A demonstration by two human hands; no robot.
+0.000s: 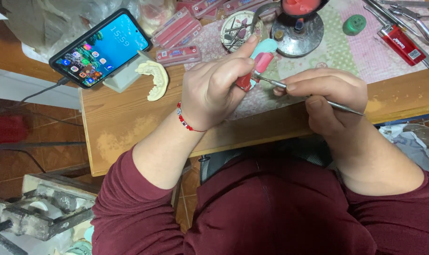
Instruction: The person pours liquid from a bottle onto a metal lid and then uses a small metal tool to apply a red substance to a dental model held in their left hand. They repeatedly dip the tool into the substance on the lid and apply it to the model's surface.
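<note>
My left hand (218, 85) grips a small dental model with pink and red wax on a pale blue base (261, 59), held above the wooden table. My right hand (325, 92) pinches a thin metal carving tool (271, 82) whose tip touches the pink wax; the tool's rear end sticks out to the right past my fingers. A red bead bracelet (185, 120) circles my left wrist. Both arms wear dark red sleeves.
A smartphone (101, 47) leans on a white stand at the left, beside a cream plaster jaw cast (154, 78). Pink wax sticks (179, 54), a bowl of burs (238, 28), a metal burner (297, 26), a green cap (354, 24) and a red lighter (402, 45) lie behind.
</note>
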